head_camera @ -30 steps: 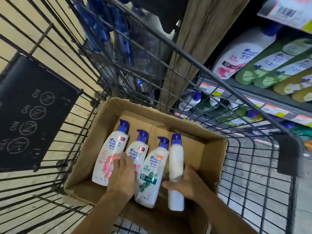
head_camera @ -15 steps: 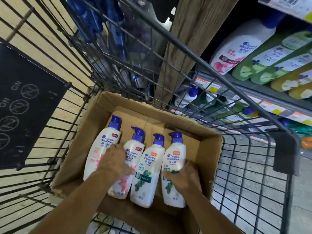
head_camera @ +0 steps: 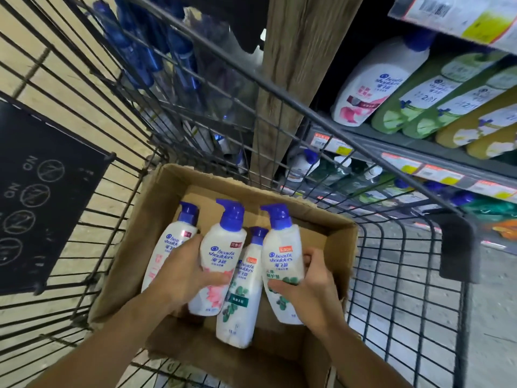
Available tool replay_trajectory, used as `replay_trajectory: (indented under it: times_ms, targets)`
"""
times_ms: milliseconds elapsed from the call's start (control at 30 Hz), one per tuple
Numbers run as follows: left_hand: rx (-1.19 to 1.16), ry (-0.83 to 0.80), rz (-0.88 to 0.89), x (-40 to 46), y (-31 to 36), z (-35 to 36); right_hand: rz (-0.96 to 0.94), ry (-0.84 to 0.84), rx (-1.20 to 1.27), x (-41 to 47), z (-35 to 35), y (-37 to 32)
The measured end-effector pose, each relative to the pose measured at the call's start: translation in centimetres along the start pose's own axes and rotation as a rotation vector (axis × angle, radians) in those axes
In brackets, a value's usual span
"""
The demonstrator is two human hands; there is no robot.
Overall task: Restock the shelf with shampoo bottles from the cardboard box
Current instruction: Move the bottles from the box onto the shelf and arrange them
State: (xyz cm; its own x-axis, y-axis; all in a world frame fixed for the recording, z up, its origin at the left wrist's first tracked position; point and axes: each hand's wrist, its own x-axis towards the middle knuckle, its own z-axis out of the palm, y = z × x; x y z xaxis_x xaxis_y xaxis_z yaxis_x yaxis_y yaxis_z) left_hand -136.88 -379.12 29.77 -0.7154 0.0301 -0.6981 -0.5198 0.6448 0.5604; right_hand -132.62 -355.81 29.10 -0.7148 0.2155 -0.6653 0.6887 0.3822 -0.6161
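An open cardboard box [head_camera: 156, 219] sits in a wire shopping cart [head_camera: 391, 275]. My left hand [head_camera: 179, 273] grips a white pink-flowered shampoo bottle [head_camera: 221, 253] with a blue pump, raised off the box floor. My right hand [head_camera: 310, 287] grips a white green-leafed shampoo bottle [head_camera: 282, 256], also raised. Two more bottles lie in the box: a pink-labelled bottle [head_camera: 173, 242] at the left and a green-labelled bottle [head_camera: 240, 298] between my hands. The shelf [head_camera: 391, 148] stands at the upper right.
The shelf holds a white shampoo bottle [head_camera: 372, 88] and green and yellow bottles [head_camera: 436, 102] lying side by side, with price tags [head_camera: 436, 172] along its edge. A wooden post [head_camera: 291, 79] rises behind the cart. A black sign panel [head_camera: 42, 197] hangs on the cart's left side.
Both hands have closed round a bottle each and lifted them up off the box floor. The other two bottles stay lying in the box.
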Motion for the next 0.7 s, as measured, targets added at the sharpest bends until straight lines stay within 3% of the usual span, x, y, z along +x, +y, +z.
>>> replay_trajectory:
  times_ms: [433,700]
  targets:
    - [-0.126,0.278,0.409,-6.6,14.8,-5.1,-0.428,0.18,0.202,-4.5,-8.8,-10.0]
    - [-0.176,0.266,0.639,-9.0,24.5,-5.9,-0.62,0.368,0.316,-7.1,-17.8,-15.5]
